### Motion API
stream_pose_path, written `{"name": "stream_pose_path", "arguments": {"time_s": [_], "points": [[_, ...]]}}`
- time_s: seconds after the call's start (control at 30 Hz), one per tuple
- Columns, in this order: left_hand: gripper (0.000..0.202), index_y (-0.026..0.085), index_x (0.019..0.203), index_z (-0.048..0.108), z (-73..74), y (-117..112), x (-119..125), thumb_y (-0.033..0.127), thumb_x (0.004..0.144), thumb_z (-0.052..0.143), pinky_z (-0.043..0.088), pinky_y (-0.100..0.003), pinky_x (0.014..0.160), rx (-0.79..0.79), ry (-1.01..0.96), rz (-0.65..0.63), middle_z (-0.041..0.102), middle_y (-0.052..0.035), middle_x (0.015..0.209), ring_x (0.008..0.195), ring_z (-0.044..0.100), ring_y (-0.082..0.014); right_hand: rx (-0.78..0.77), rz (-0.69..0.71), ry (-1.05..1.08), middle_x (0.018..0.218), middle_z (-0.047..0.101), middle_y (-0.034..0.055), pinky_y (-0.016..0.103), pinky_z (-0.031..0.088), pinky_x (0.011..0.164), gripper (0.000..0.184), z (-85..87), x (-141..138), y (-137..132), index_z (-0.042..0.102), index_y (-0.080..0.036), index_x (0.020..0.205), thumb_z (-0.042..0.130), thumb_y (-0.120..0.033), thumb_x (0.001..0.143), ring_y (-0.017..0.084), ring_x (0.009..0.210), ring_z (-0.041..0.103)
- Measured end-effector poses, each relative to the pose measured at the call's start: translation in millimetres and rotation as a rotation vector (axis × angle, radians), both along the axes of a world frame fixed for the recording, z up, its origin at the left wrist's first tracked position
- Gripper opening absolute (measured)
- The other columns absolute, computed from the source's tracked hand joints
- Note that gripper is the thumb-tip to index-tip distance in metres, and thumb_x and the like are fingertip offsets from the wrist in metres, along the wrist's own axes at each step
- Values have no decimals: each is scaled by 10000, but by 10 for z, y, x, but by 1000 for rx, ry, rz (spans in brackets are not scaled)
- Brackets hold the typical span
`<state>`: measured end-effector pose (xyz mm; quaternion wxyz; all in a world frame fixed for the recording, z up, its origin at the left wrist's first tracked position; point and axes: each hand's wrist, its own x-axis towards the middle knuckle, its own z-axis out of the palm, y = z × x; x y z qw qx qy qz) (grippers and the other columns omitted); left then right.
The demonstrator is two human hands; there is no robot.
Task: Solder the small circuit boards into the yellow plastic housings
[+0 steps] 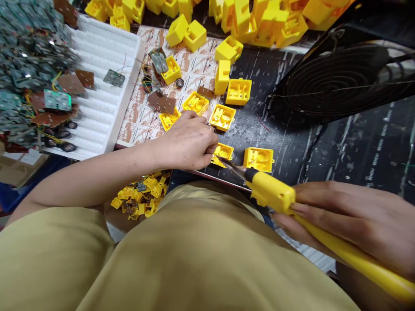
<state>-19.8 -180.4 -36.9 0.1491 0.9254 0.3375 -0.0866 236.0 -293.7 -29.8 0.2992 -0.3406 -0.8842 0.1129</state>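
My left hand (191, 144) is closed, with its fingertips at the left side of a small open yellow case (225, 151). What its fingers pinch is hidden. In my right hand (353, 220) is a long yellow tool (274, 190) with a black collar and a thin metal tip, which points into that case. Its exact kind I cannot tell. Another open yellow case (258, 159) lies to the right. Beyond my left hand are more open cases, one (222, 117) with moulded compartments and one (195, 103) partly behind my fingers.
At left, a white foam tray (94, 125) bears heaped circuit boards (29, 56) with wires. Yellow cases (269, 21) are piled along the back. A black fan-like unit (340, 82) stands at back right. Below the table edge sits a heap of small yellow parts (142, 194).
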Motion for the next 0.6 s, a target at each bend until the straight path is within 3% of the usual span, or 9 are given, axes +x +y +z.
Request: {"name": "stream_pose_path", "arguments": {"time_s": [0.07, 0.13, 0.2, 0.3, 0.47, 0.6], "points": [[142, 189, 657, 658, 5, -1, 2, 218, 757, 561, 349, -411, 854, -4, 12, 1, 622, -13, 635, 778, 550, -197, 5, 26, -29, 799, 668, 39, 184, 540, 620, 128, -4, 44, -28, 616, -172, 915, 720, -187, 841, 84, 733, 645], [144, 190, 670, 663, 12, -3, 7, 222, 764, 558, 352, -409, 846, -7, 30, 4, 627, -15, 644, 785, 554, -202, -60, -64, -17, 771, 658, 32, 209, 545, 643, 75, -32, 43, -65, 606, -190, 860, 649, -232, 906, 87, 732, 643], [153, 191, 681, 667, 20, -4, 14, 227, 773, 550, 353, -410, 845, -6, 48, 5, 635, -19, 658, 799, 561, -208, -119, -151, 2, 745, 648, 25, 239, 556, 670, 170, -62, 3, -97, 589, -206, 811, 567, -285, 960, 92, 734, 645], [161, 190, 683, 668, 31, -1, 22, 226, 778, 544, 356, -407, 848, 2, 55, -3, 640, -19, 666, 812, 568, -210, -106, -149, 12, 733, 645, 20, 228, 559, 659, 213, -63, -76, -98, 587, -206, 802, 529, -307, 979, 84, 714, 644], [158, 189, 671, 657, 26, 6, 21, 223, 772, 541, 365, -400, 838, 14, 54, -17, 631, -20, 652, 808, 568, -210, -49, -80, 39, 728, 655, 4, 175, 546, 578, 97, 4, -165, 11, 585, -186, 836, 671, -182, 880, 66, 636, 628], [156, 195, 649, 644, 7, 6, 11, 219, 760, 536, 374, -401, 847, 29, 29, -26, 610, -20, 621, 818, 565, -216, -18, 20, 77, 785, 675, 33, 219, 571, 616, 241, 17, -152, 33, 592, -161, 927, 759, -96, 765, 97, 690, 638]]}}
